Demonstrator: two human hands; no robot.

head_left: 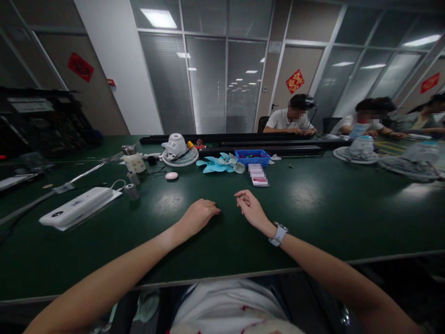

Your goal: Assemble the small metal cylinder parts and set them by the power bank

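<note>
My left hand (200,214) rests on the green table (222,250) with its fingers bent and pressed together; a small dark spot shows by the fingertips, and what they hold, if anything, is hidden. To its right is my right hand (252,209), loosely curled with the fingers apart and nothing seen in them. A watch (278,234) is on my right wrist. Beyond the hands lie light-blue fan blades (220,163), a stack of pink and white cards (258,175) and a blue tray (252,157) with small parts. The two hands do not touch.
A white fan part (176,150), a pink oval object (171,176), a bottle (133,160), metal cylinders (131,191) and a white power strip (78,206) stand left. Long black bars (264,150) lie behind. Several people sit at the far right, near more fan parts (358,150).
</note>
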